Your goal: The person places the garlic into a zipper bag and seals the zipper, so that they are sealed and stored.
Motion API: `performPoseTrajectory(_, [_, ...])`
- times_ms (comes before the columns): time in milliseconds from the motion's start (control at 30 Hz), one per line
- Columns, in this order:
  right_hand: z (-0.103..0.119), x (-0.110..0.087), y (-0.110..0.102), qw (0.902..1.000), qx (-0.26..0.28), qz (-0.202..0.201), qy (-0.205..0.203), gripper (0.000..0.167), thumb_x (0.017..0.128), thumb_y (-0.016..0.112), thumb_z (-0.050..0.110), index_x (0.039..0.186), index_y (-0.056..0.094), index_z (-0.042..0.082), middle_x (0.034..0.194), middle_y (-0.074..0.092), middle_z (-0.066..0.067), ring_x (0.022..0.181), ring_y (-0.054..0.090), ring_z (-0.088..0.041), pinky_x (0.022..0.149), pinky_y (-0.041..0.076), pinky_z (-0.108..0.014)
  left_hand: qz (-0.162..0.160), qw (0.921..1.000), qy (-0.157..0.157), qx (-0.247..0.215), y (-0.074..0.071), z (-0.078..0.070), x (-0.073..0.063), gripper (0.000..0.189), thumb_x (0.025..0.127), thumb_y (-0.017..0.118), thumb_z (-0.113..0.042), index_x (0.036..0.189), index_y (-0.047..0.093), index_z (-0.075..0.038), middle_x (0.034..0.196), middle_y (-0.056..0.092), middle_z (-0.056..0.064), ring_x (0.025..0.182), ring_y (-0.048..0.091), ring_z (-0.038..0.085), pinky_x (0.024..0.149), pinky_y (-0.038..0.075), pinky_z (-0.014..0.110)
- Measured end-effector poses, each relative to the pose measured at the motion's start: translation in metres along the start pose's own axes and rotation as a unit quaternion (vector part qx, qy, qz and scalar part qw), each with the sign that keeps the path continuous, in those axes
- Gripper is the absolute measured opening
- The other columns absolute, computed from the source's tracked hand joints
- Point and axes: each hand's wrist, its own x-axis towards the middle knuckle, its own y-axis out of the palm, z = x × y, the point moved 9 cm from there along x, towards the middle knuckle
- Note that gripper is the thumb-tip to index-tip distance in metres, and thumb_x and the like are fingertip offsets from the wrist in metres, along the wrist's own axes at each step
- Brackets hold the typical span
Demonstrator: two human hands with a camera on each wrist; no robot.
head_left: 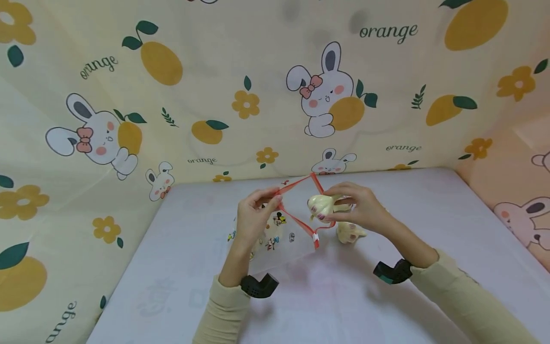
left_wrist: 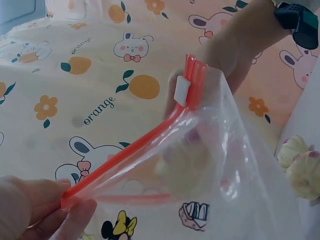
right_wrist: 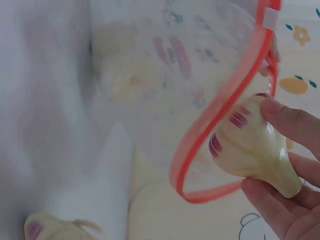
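By the left hand (head_left: 253, 217), the red rim (left_wrist: 127, 149) of a thin, clear plastic bag (left_wrist: 255, 170) is pinched. In the right hand (head_left: 363, 203), a glossy, rounded garlic bulb (right_wrist: 252, 142) is gripped at the bag's gaping mouth, its cream surface purple-streaked, its neck tapered. Further bulbs (left_wrist: 306, 172) are set on the pale worktop (head_left: 172, 286).

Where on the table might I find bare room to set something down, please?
Left of the printed bag, the table is bare, as is the near stretch between the sleeves. The middle is crowded: the left hand grips the bag, the right hand holds a garlic bulb, with loose bulbs nearby.
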Motion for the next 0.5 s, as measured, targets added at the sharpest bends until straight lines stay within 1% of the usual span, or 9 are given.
performPoseTrajectory(67, [-0.002,0.002,0.006,0.9998,0.000,0.009,0.016,0.047,0.066,0.085,0.001,0.109,0.068,-0.003,0.106,0.066,-0.017,0.093,0.056,0.013,0.079,0.059,-0.017,-0.002,1.0000,-0.001,-0.002,-0.001,-0.001,0.000,0.027,0.090,0.066,-0.008,0.115,0.066,0.002,0.102,0.068,0.026,0.076,0.064,-0.003,0.074,0.058,0.014])
performPoseTrajectory(100, [-0.003,0.004,0.008,0.9996,0.000,0.014,0.024,0.046,0.067,0.085,0.002,0.110,0.068,-0.003,0.107,0.067,-0.017,0.094,0.057,0.010,0.079,0.060,-0.021,-0.003,1.0000,-0.004,-0.003,-0.001,-0.001,0.000,0.026,0.090,0.066,-0.008,0.115,0.066,0.001,0.102,0.068,0.026,0.076,0.064,-0.003,0.074,0.058,0.014])
performPoseTrajectory(167, [-0.003,0.006,0.014,0.9990,-0.006,0.025,0.036,0.047,0.069,0.084,0.005,0.112,0.068,-0.003,0.109,0.066,-0.017,0.095,0.061,0.001,0.081,0.061,-0.029,-0.006,1.0000,-0.003,-0.005,-0.002,-0.001,0.000,0.026,0.090,0.066,-0.007,0.115,0.066,0.001,0.102,0.068,0.027,0.075,0.064,-0.003,0.074,0.057,0.014])
performPoseTrajectory(233, [-0.004,0.009,0.019,0.9983,-0.009,0.035,0.045,0.048,0.070,0.084,0.007,0.114,0.067,-0.002,0.111,0.066,-0.017,0.097,0.064,-0.012,0.082,0.060,-0.035,-0.009,0.9999,0.000,-0.009,-0.003,-0.002,0.000,0.026,0.090,0.066,-0.006,0.115,0.066,0.002,0.101,0.067,0.028,0.075,0.064,-0.003,0.073,0.058,0.014])
performPoseTrajectory(300, [-0.002,0.011,0.022,0.9980,-0.015,0.041,0.045,0.049,0.071,0.084,0.008,0.115,0.066,-0.003,0.112,0.066,-0.017,0.097,0.065,-0.023,0.083,0.060,-0.037,-0.010,0.9999,0.005,-0.012,-0.004,-0.002,0.000,0.026,0.090,0.066,-0.005,0.114,0.066,0.003,0.100,0.067,0.029,0.074,0.064,-0.003,0.073,0.058,0.014])
performPoseTrajectory(333, [0.000,0.013,0.024,0.9980,-0.017,0.044,0.042,0.049,0.071,0.084,0.008,0.116,0.066,-0.003,0.112,0.066,-0.017,0.099,0.065,-0.026,0.083,0.060,-0.036,-0.010,0.9998,0.008,-0.014,-0.004,-0.003,0.000,0.026,0.089,0.066,-0.004,0.114,0.066,0.004,0.100,0.067,0.030,0.074,0.064,-0.003,0.073,0.058,0.014])
performPoseTrajectory(400, [0.003,0.014,0.027,0.9982,-0.013,0.048,0.035,0.050,0.071,0.084,0.006,0.117,0.065,-0.003,0.113,0.066,-0.017,0.100,0.065,-0.030,0.082,0.061,-0.035,-0.010,0.9998,0.012,-0.016,-0.004,-0.003,0.000,0.025,0.089,0.066,-0.004,0.113,0.066,0.004,0.100,0.067,0.030,0.074,0.064,-0.003,0.073,0.058,0.014])
performPoseTrajectory(500, [0.005,0.016,0.030,0.9984,-0.008,0.050,0.028,0.050,0.071,0.083,0.004,0.117,0.064,-0.003,0.113,0.067,-0.018,0.102,0.066,-0.031,0.081,0.061,-0.032,-0.008,0.9997,0.015,-0.015,-0.005,-0.003,0.000,0.025,0.089,0.066,-0.004,0.113,0.066,0.004,0.101,0.067,0.030,0.075,0.064,-0.004,0.073,0.057,0.014])
